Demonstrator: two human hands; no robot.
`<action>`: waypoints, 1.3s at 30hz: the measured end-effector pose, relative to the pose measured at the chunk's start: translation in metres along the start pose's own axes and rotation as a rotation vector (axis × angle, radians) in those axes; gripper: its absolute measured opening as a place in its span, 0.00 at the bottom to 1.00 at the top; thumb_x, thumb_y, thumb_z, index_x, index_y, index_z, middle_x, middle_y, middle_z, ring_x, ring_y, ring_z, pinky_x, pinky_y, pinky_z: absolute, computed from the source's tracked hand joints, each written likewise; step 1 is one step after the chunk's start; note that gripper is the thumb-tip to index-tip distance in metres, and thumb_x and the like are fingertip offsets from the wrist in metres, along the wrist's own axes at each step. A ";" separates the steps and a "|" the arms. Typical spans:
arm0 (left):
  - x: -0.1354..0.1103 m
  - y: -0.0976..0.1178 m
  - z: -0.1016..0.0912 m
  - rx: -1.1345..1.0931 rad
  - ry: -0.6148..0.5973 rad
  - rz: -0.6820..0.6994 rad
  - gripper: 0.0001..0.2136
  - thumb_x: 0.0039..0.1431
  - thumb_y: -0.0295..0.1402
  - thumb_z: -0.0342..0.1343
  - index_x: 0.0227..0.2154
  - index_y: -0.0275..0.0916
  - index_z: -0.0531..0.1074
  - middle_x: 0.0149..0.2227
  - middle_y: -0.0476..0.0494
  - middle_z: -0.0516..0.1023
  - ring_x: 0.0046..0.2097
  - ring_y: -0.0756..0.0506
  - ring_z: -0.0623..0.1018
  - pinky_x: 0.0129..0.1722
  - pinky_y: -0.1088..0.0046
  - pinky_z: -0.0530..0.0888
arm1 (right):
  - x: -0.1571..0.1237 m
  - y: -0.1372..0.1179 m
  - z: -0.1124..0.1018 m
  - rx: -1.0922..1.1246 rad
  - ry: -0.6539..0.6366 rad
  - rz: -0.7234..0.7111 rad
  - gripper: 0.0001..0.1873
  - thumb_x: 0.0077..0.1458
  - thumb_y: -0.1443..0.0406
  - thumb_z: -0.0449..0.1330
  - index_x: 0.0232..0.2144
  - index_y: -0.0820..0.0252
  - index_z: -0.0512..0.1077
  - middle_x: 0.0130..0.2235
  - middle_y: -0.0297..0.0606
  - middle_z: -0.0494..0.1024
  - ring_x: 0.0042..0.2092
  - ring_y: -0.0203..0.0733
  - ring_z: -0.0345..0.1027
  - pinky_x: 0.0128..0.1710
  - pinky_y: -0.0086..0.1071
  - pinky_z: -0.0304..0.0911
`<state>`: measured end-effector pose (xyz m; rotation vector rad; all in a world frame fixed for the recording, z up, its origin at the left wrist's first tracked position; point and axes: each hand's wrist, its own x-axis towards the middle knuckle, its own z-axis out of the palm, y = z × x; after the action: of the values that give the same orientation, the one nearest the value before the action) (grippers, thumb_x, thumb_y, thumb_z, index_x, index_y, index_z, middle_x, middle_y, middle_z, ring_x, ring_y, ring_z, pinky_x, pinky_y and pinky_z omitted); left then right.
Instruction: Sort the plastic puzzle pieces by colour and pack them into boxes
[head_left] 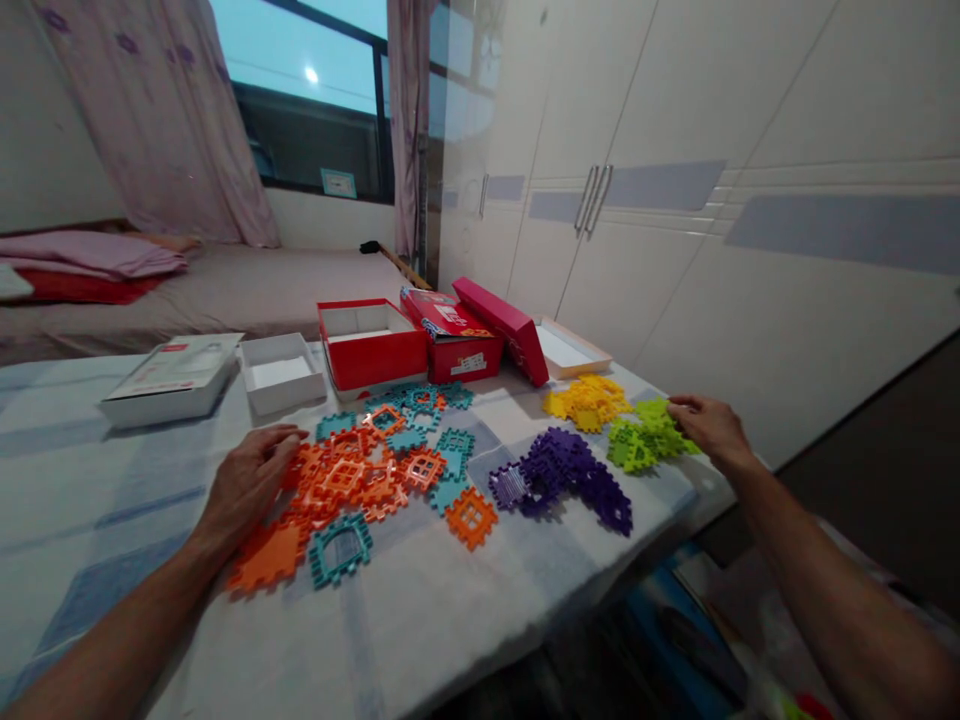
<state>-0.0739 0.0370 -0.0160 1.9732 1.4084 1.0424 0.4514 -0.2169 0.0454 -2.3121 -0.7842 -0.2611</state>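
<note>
My left hand (251,478) rests on the left edge of a spread of orange pieces (341,480), fingers curled over them. Teal pieces (420,420) are mixed in and lie beyond it. My right hand (705,425) reaches to the right table edge, fingertips on the green pieces (637,440); whether it grips one is unclear. A purple pile (566,475) lies between the hands. A yellow pile (589,400) sits behind the green one.
An open red box (371,345), a red box with printed lid (457,345) and a leaning red lid (506,325) stand at the back. A white box (281,372), a flat white box (172,378) and a tray (570,350) lie nearby. Wardrobe doors at right, bed behind.
</note>
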 end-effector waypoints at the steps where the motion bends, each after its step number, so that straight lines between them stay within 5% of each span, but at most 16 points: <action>1: 0.000 0.000 0.000 -0.004 -0.007 -0.008 0.17 0.49 0.46 0.47 0.33 0.41 0.72 0.47 0.37 0.73 0.49 0.34 0.74 0.53 0.53 0.68 | 0.004 0.005 0.001 -0.028 -0.033 0.023 0.17 0.46 0.64 0.57 0.36 0.69 0.77 0.25 0.42 0.78 0.22 0.37 0.68 0.26 0.31 0.63; 5: 0.000 0.000 -0.001 -0.015 -0.016 -0.011 0.17 0.49 0.46 0.47 0.33 0.41 0.72 0.47 0.37 0.73 0.49 0.33 0.74 0.52 0.51 0.69 | 0.010 0.012 0.006 -0.153 -0.135 0.086 0.17 0.48 0.64 0.57 0.38 0.68 0.77 0.26 0.43 0.78 0.26 0.41 0.71 0.29 0.33 0.62; 12: 0.001 -0.002 0.001 0.010 0.030 0.034 0.16 0.49 0.46 0.47 0.30 0.41 0.74 0.43 0.39 0.76 0.46 0.37 0.76 0.49 0.57 0.71 | 0.001 0.003 0.002 -0.274 -0.009 -0.073 0.12 0.50 0.65 0.57 0.33 0.65 0.78 0.37 0.50 0.79 0.38 0.51 0.73 0.37 0.40 0.61; 16: 0.000 0.000 0.004 0.003 0.035 0.063 0.18 0.50 0.45 0.45 0.31 0.39 0.74 0.43 0.39 0.77 0.46 0.40 0.75 0.50 0.63 0.70 | -0.020 -0.043 0.006 -0.106 -0.087 -0.210 0.18 0.55 0.58 0.54 0.38 0.64 0.77 0.37 0.52 0.78 0.38 0.49 0.72 0.36 0.40 0.61; 20: 0.000 0.002 0.006 0.008 0.043 0.050 0.19 0.51 0.43 0.44 0.32 0.36 0.75 0.43 0.38 0.77 0.46 0.41 0.75 0.50 0.64 0.69 | -0.056 -0.114 0.026 0.194 -0.446 -0.394 0.19 0.53 0.55 0.55 0.41 0.59 0.74 0.42 0.44 0.78 0.36 0.44 0.73 0.35 0.36 0.66; 25: -0.002 0.003 0.008 -0.053 0.040 0.025 0.19 0.52 0.42 0.45 0.35 0.35 0.75 0.43 0.37 0.77 0.46 0.41 0.75 0.49 0.65 0.70 | -0.092 -0.191 0.076 0.194 -0.730 -0.688 0.19 0.54 0.58 0.54 0.45 0.61 0.72 0.45 0.43 0.77 0.42 0.43 0.71 0.42 0.34 0.66; 29: -0.001 0.002 0.009 -0.078 0.055 0.044 0.17 0.53 0.40 0.45 0.34 0.37 0.75 0.41 0.39 0.78 0.46 0.42 0.75 0.48 0.65 0.70 | -0.106 -0.232 0.118 0.027 -0.770 -0.809 0.21 0.55 0.61 0.53 0.49 0.65 0.70 0.48 0.45 0.75 0.44 0.43 0.70 0.45 0.32 0.63; 32: -0.001 0.002 0.010 -0.069 0.063 0.057 0.16 0.54 0.39 0.44 0.34 0.37 0.75 0.41 0.40 0.78 0.45 0.42 0.76 0.48 0.65 0.70 | -0.110 -0.252 0.141 -0.147 -0.680 -0.837 0.21 0.56 0.63 0.53 0.51 0.64 0.68 0.50 0.48 0.72 0.49 0.47 0.67 0.48 0.34 0.60; 39: -0.002 0.005 0.010 -0.049 0.057 0.068 0.16 0.54 0.38 0.44 0.33 0.37 0.75 0.40 0.41 0.77 0.44 0.43 0.76 0.46 0.66 0.70 | -0.090 -0.270 0.170 -0.262 -0.622 -0.840 0.23 0.54 0.68 0.53 0.53 0.60 0.67 0.57 0.49 0.64 0.57 0.56 0.56 0.50 0.44 0.57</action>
<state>-0.0633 0.0341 -0.0184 1.9828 1.3408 1.1613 0.2130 0.0132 0.0277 -2.1712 -2.1332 0.0135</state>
